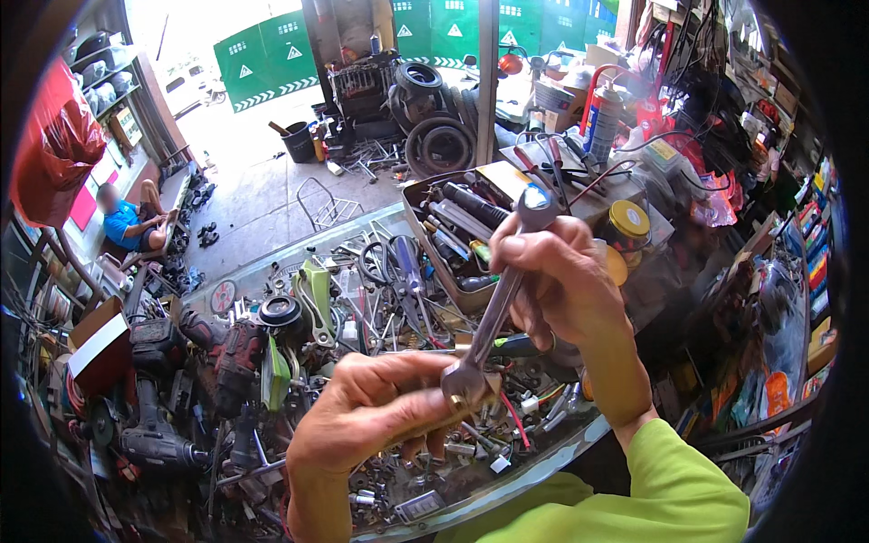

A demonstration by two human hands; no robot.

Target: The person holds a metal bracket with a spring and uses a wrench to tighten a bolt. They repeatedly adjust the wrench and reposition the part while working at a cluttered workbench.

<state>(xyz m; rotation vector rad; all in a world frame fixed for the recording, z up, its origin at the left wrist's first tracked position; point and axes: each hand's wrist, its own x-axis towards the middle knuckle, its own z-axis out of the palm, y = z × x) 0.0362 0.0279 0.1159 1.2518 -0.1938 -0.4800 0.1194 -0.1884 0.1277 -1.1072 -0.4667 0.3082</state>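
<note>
A steel open-end wrench (pixel 496 321) slants across the middle of the view, above a cluttered workbench. My right hand (pixel 572 288) is closed round its upper part, with the thumb along the shank just below the top jaw. At the lower jaw my left hand (pixel 367 407) pinches with thumb and forefinger. A small brass-coloured piece (pixel 457 400) shows at that jaw, against the left fingertips; its exact kind I cannot make out. Under both hands lie loose bolts, sockets and small fittings, including a red-and-white wire connector (pixel 500 463).
Cordless drills (pixel 237 355) crowd the bench's left side, with scissors (pixel 385 267) and a green tool (pixel 317 299) farther in. A metal box of tools (pixel 444 231) stands beyond the right hand. Tyres (pixel 439 149) and a black bucket (pixel 297 142) are behind. A person in blue (pixel 131 222) sits far left.
</note>
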